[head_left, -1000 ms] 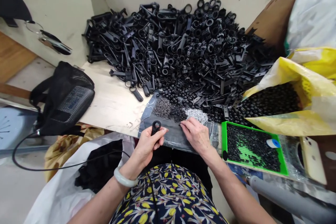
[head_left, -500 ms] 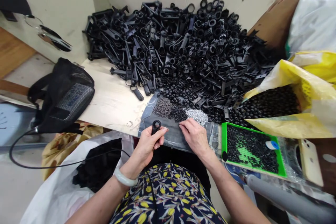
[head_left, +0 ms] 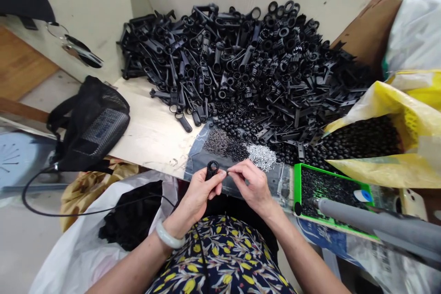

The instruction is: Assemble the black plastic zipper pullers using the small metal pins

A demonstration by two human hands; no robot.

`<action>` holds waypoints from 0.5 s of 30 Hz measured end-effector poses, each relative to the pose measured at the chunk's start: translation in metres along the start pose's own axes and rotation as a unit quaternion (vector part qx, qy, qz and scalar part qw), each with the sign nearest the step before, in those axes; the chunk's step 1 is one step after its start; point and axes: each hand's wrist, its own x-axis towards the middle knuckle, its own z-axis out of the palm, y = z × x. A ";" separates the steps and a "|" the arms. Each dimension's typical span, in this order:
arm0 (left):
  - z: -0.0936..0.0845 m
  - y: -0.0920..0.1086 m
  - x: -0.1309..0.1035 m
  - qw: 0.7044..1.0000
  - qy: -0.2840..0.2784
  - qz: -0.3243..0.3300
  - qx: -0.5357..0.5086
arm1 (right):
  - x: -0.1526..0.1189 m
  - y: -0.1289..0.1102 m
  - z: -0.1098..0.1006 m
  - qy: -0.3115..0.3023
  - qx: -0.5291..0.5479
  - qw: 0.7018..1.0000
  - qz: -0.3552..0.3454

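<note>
A black plastic part with a ring-shaped end (head_left: 212, 166) is gripped in my left hand (head_left: 200, 194), the ring sticking up above the fingers. My right hand (head_left: 253, 184) is pinched close to the left thumb tip, on something tiny that I cannot make out. Just beyond the hands, on a dark mat (head_left: 200, 161), lie a brownish heap of small pieces (head_left: 217, 141), a small black heap (head_left: 237, 149) and a pile of silvery screws or pins (head_left: 262, 156).
A large heap of black plastic parts (head_left: 220, 64) fills the back. On the right are a green tray (head_left: 296, 188), a yellow-white bag (head_left: 361, 167) and a grey bar (head_left: 372, 225). A black mesh bag (head_left: 99, 124) lies left; a cable (head_left: 86, 214) runs across the lower left.
My right hand has moved left from beside the silvery pile to the left hand's fingertips. My left hand still holds the ringed part. The view has shifted slightly.
</note>
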 end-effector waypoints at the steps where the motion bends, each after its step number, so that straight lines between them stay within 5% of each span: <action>1: 0.000 -0.001 0.000 1.000 0.000 0.001 0.000 | 0.000 0.000 0.000 -0.002 -0.001 1.000 -0.002; 6: -0.004 -0.003 0.000 1.000 -0.017 0.004 0.006 | 0.000 -0.003 -0.003 -0.015 0.039 0.999 0.018; 11: -0.007 -0.003 0.001 0.997 -0.072 -0.005 0.010 | -0.007 -0.004 0.001 -0.008 0.141 0.984 0.111; 15: 0.000 -0.001 0.002 0.997 -0.033 -0.025 -0.070 | -0.016 -0.004 0.010 0.023 0.191 0.965 0.180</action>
